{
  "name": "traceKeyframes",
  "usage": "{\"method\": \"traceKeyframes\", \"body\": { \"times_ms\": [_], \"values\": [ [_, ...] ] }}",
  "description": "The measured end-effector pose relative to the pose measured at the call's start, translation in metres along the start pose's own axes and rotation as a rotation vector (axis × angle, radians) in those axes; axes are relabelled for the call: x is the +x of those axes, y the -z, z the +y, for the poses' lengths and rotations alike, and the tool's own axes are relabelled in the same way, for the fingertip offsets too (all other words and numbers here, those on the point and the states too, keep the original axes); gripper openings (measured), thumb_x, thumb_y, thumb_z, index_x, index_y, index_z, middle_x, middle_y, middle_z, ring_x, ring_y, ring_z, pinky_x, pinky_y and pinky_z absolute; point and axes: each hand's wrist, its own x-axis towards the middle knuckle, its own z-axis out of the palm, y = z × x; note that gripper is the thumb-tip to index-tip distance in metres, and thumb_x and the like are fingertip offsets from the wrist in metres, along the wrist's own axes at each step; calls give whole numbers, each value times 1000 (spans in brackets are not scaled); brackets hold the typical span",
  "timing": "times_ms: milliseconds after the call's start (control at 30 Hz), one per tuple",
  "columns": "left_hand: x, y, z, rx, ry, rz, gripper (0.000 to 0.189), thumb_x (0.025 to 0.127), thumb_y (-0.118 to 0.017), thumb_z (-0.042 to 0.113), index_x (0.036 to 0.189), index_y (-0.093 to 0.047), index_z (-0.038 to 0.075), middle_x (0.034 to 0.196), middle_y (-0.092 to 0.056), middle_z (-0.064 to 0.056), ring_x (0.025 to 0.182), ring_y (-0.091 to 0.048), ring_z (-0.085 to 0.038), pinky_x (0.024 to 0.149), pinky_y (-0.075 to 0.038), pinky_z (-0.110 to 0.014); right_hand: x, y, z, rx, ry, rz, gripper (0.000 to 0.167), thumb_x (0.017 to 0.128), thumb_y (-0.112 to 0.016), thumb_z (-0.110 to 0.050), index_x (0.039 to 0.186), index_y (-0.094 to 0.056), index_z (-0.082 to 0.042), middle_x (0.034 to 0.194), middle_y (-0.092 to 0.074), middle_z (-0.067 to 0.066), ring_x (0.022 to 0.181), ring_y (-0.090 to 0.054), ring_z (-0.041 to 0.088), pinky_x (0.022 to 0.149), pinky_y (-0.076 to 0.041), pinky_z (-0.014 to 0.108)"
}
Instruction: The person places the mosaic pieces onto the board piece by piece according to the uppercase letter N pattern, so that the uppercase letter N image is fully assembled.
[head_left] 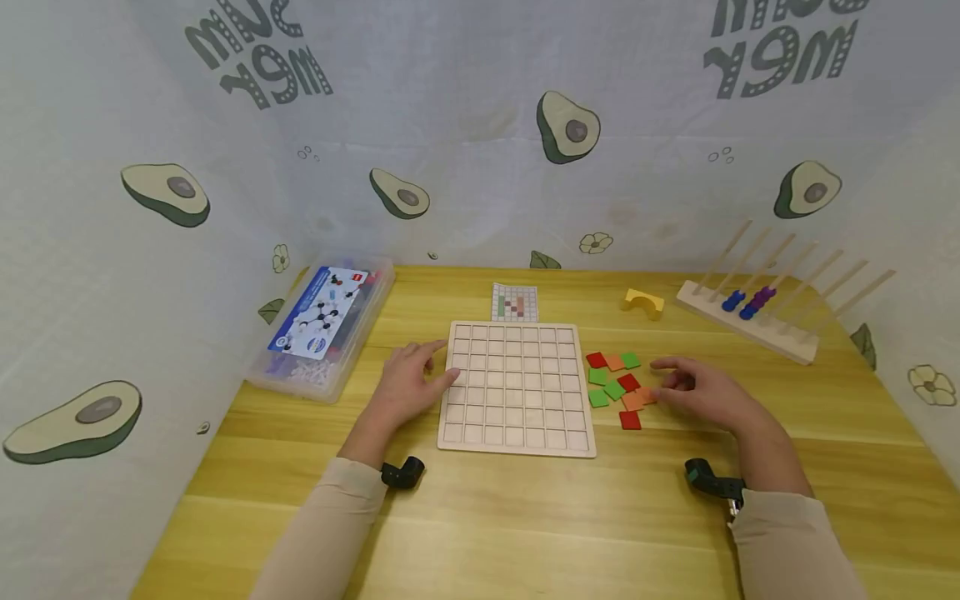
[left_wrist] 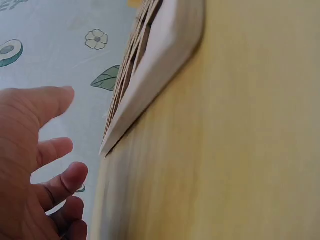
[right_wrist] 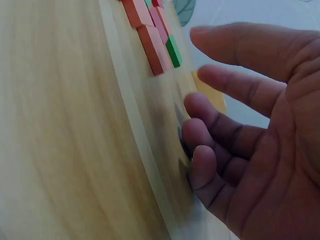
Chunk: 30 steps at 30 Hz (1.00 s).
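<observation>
A pale wooden grid board (head_left: 517, 387) lies flat on the table with its square cells bare. My left hand (head_left: 408, 383) is at the board's left edge, thumb and forefinger extended toward it; the left wrist view shows nothing between the fingers. Right of the board lie several loose square tiles, among them a red tile (head_left: 630, 420), a green tile (head_left: 597, 397) and an orange tile (head_left: 632, 401). Beside these tiles my right hand (head_left: 701, 392) hovers with loosely bent fingers. In the right wrist view that hand (right_wrist: 250, 135) holds nothing.
Behind the board lies a small printed pattern card (head_left: 515, 302). A clear plastic case (head_left: 322, 329) stands at the left. At the back right are a yellow arch block (head_left: 643, 303) and a wooden peg stand (head_left: 746, 321) with blue and purple beads. A patterned cloth hangs around the table.
</observation>
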Motion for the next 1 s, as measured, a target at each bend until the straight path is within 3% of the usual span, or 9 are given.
{"method": "traceKeyframes", "body": {
  "times_ms": [400, 500, 767, 1000],
  "values": [
    [3, -17, -11, -117, 11, 55, 51, 97, -69, 37, 143, -61, 17, 90, -62, -2, 98, -54, -28, 99, -39, -50, -1, -4, 7, 30, 34, -71, 50, 95, -73, -32, 138, -60, -8, 113, -59, 9, 87, -48, 12, 72, -42, 25],
    [4, -19, -13, -107, 5, 56, 47, 98, -67, 36, 142, -62, 18, 89, -62, 0, 99, -54, -28, 100, -37, -53, -1, -4, 7, 33, 39, -70, 50, 95, -73, -31, 137, -60, -7, 111, -58, 9, 85, -46, 12, 71, -40, 25],
    [3, -22, -14, -20, -32, 58, 38, 100, -64, 34, 137, -67, 23, 74, -49, 4, 85, -44, -21, 81, -29, -39, -1, -4, 9, -10, 82, -80, 48, 94, -75, -29, 135, -63, -7, 112, -57, 9, 89, -45, 14, 74, -39, 26],
    [2, -25, -15, -6, -24, 79, 38, 100, -65, 35, 136, -68, 24, 73, -49, 3, 81, -41, -20, 79, -28, -38, 2, -9, 8, -45, 76, -85, 40, 94, -74, -27, 128, -67, -9, 108, -55, 8, 93, -45, 19, 77, -39, 32]
  ]
}}
